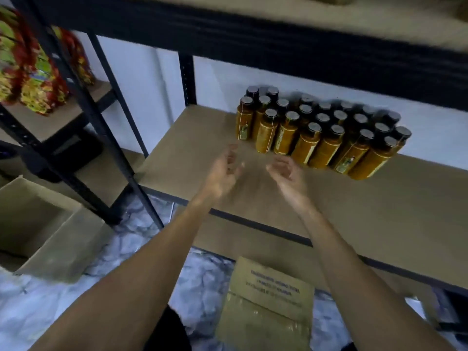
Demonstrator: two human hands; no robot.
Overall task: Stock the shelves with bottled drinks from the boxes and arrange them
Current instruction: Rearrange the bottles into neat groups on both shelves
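Observation:
Several amber bottled drinks with dark caps stand packed in rows at the back of the brown shelf board, against the white wall. My left hand and my right hand hover over the shelf just in front of the bottles' left end, palms facing each other, fingers loosely curled, holding nothing. Both are blurred by motion. A closed cardboard box with printed text lies on the floor below the shelf's front edge.
An open cardboard box sits on the marble floor at the left. Black metal uprights frame the rack. Bright snack packets fill a neighbouring shelf at the far left. A black beam of the shelf above runs overhead.

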